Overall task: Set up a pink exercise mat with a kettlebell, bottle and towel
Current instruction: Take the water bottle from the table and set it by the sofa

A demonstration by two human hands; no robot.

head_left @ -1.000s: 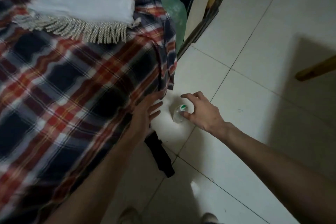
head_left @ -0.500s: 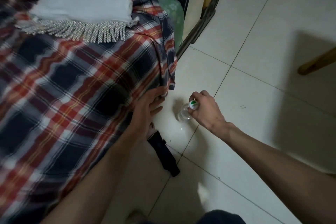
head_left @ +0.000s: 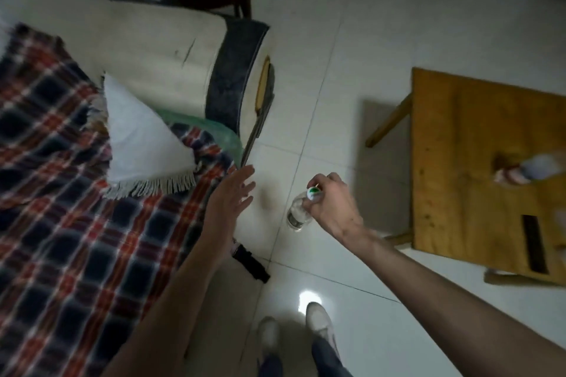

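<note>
My right hand grips a small clear plastic bottle by its white and green cap, and the bottle hangs above the white tiled floor. My left hand is open, fingers spread, beside the edge of the plaid blanket. A white fringed towel lies on that blanket to the left of my left hand. No pink mat and no kettlebell are in view.
A cream sofa arm with a dark band stands behind the blanket. A wooden table is on the right, with a blurred object on it. A black object lies on the floor below my left forearm. My shoes are at the bottom.
My right hand has closed on the bottle's cap and lifted it off the floor. My left hand has come off the blanket's edge. The view has risen and now takes in the table.
</note>
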